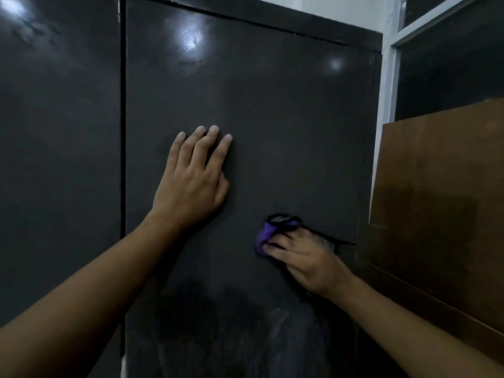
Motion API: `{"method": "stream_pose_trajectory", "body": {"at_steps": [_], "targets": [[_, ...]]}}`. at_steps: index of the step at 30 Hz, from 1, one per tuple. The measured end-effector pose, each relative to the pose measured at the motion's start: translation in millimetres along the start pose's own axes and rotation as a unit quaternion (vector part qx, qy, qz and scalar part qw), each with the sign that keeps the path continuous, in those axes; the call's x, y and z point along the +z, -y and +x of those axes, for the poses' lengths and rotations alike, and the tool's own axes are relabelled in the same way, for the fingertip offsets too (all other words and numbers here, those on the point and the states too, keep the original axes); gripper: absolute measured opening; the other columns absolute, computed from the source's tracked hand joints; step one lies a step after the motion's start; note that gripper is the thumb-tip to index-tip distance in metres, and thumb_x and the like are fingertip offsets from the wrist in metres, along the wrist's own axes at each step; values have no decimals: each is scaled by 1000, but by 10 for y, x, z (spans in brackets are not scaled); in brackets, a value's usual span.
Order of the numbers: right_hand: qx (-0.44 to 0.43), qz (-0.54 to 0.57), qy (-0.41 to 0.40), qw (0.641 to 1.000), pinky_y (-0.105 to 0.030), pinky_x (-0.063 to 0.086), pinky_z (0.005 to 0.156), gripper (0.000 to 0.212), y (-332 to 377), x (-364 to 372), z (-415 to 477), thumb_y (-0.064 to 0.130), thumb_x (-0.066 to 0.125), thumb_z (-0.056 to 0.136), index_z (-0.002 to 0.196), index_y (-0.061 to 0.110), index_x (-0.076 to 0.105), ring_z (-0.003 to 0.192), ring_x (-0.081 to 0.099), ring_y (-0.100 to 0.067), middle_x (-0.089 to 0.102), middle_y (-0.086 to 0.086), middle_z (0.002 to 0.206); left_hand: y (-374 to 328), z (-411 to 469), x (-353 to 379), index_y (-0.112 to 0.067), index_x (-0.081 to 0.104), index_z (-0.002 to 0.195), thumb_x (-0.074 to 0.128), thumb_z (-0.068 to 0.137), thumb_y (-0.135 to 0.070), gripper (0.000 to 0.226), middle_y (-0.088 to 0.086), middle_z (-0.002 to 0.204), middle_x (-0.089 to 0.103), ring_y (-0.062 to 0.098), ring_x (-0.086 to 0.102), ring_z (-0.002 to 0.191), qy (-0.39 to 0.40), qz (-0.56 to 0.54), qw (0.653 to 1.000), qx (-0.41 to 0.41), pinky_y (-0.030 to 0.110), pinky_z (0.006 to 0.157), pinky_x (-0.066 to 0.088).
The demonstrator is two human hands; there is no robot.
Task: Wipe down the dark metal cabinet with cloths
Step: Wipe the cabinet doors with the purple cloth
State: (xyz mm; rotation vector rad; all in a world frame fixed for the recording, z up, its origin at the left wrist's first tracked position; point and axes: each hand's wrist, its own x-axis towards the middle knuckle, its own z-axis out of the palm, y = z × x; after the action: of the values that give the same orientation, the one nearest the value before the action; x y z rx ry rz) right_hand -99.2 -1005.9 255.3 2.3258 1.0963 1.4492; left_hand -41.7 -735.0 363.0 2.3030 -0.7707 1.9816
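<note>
The dark metal cabinet (272,118) fills the middle of the head view, its flat glossy side facing me. My left hand (193,181) lies flat against it, fingers spread upward, holding nothing. Lower and to the right, my right hand (305,257) presses a bunched purple and black cloth (266,233) against the metal near the cabinet's right edge. Part of the cloth is hidden under my fingers. Pale smears show on the metal below the hands.
A second dark panel (60,159) stands to the left, split from the cabinet by a narrow vertical gap. A brown wooden board (436,200) is close on the right. A white window frame (392,77) rises behind it.
</note>
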Motion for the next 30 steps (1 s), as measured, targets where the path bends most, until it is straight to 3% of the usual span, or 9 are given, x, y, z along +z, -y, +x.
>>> {"method": "stream_pose_trajectory", "body": {"at_steps": [3, 7, 11, 15, 18, 22, 24, 26, 30], "targets": [[-2, -23, 53, 998, -36, 32, 111, 40, 158, 101, -313, 14, 43, 98, 137, 20, 53, 127, 50, -23, 62, -4, 136, -47, -89, -27, -12, 35, 154, 41, 95, -33, 63, 20, 154, 34, 36, 27, 145, 4, -11, 1000, 8, 52, 123, 13], [-10, -35, 104, 994, -29, 17, 118, 42, 262, 156, -643, 15, 45, 95, 136, 21, 54, 123, 50, -21, 63, -2, 134, -216, -516, 50, -13, 38, 152, 44, 91, -33, 64, 20, 155, 36, 36, 30, 144, 38, -17, 996, 82, 54, 122, 12], [-61, -53, 127, 989, -36, 25, 116, 40, 228, 169, -1003, 13, 34, 103, 128, 20, 64, 117, 56, -20, 68, 1, 126, -424, -1035, 163, -14, 36, 154, 45, 89, -34, 69, 19, 157, 33, 36, 29, 146, 78, -10, 984, 157, 55, 122, 13], [-115, -45, 181, 976, -40, 26, 116, 49, 36, 70, -1123, 17, 24, 107, 119, 19, 72, 122, 57, -20, 69, 3, 125, -590, -1368, 239, -13, 33, 155, 46, 91, -34, 69, 17, 160, 31, 34, 26, 149, 80, 4, 983, 166, 57, 121, 16], [-111, -29, 151, 982, -42, 28, 114, 43, -33, 0, -950, 18, 27, 108, 118, 18, 68, 120, 59, -22, 70, 0, 123, -630, -1471, 300, -14, 30, 156, 45, 95, -36, 67, 17, 161, 29, 34, 25, 149, 73, 15, 981, 180, 57, 120, 18], [17, -37, 31, 999, -45, 30, 114, 39, 147, 173, -695, 13, 43, 99, 133, 15, 62, 126, 51, -26, 61, -6, 136, -638, -1488, 336, -14, 31, 156, 42, 96, -39, 66, 17, 160, 29, 34, 24, 150, 64, 12, 981, 181, 55, 122, 12], [40, -24, 11, 999, -44, 34, 111, 38, 320, 345, -719, 11, 41, 100, 132, 15, 62, 124, 53, -26, 61, -4, 136, -645, -1489, 340, -14, 32, 156, 41, 95, -38, 66, 17, 160, 29, 34, 24, 150, 58, 13, 982, 181, 54, 122, 11], [-3, -6, 33, 999, -41, 34, 110, 38, 408, 492, -902, 14, 32, 106, 129, 18, 61, 121, 54, -24, 65, -1, 130, -640, -1491, 342, -15, 32, 156, 44, 94, -37, 67, 16, 160, 29, 34, 24, 150, 53, 15, 983, 177, 55, 122, 13], [-101, 17, 97, 990, -38, 27, 115, 54, 276, 485, -1302, 20, 23, 111, 111, 14, 77, 122, 52, -21, 73, 1, 118, -634, -1492, 355, -14, 32, 156, 49, 96, -37, 66, 17, 160, 30, 34, 25, 149, 49, 16, 983, 178, 55, 122, 14]]}}
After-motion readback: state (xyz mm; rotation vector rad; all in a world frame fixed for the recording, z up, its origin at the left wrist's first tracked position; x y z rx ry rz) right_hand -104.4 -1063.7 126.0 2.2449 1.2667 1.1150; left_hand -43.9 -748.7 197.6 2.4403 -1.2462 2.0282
